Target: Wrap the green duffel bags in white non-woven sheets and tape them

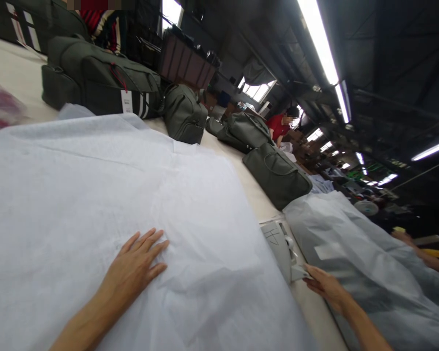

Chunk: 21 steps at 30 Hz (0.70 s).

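My left hand lies flat with fingers spread on a large white translucent sheet or bag, slightly wrinkled under the palm. What lies beneath the sheet cannot be made out. My right hand is closed, its fingertips pinching the end of a small whitish piece, too blurred to name. That piece sits against a grey flat item with dark handwritten marks and a white rounded part, between the sheet and a bag in clear plastic.
Several dark green bags line the table's far side, among them a duffel bag with a white tag and another bag. A person in red bends over farther along. At the right edge another person's hand holds something yellowish.
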Available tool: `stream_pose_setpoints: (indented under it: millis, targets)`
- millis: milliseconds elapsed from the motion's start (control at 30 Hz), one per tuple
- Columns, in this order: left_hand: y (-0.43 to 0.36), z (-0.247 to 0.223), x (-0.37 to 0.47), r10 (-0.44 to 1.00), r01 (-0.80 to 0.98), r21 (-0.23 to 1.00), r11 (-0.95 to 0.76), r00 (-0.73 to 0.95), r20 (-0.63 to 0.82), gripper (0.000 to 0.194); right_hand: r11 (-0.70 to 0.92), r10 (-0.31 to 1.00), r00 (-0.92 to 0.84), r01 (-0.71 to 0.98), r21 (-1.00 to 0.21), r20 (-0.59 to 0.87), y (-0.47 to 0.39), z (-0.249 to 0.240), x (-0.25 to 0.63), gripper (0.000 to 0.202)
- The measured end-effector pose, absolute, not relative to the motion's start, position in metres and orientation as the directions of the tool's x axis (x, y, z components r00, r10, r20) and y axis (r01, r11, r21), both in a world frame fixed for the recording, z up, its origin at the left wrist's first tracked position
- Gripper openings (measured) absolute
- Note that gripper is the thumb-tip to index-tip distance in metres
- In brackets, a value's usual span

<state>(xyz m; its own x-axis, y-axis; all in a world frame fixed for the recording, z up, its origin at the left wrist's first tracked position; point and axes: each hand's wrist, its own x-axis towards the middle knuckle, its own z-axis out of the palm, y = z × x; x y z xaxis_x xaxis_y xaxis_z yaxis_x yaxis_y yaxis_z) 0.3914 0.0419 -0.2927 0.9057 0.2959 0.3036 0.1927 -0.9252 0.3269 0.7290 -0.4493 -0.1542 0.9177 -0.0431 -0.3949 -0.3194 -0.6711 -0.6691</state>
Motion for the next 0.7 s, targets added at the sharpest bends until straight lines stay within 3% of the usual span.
stream_pose_setpoints:
  millis: [233,533,700]
  targets:
    - [0.046,-0.289,0.39,0.282,0.185,0.319,-0.93,0.914,0.292,0.043,-0.723,0.045,0.911,-0.252,-0.643,-0.409,-0.437,-0.15,0.736,0.05]
    - [0.048,-0.284,0.389,0.258,0.171,0.298,-0.939,0.924,0.282,0.043,-0.533,0.007,0.969,-0.205,-0.821,-0.246,-0.456,-0.139,0.71,0.044]
    - [0.043,-0.282,0.388,0.298,0.215,0.281,-0.935,0.906,0.3,0.039,-0.441,-0.085,0.924,-0.37,-0.818,-0.372,-0.479,-0.14,0.691,0.041]
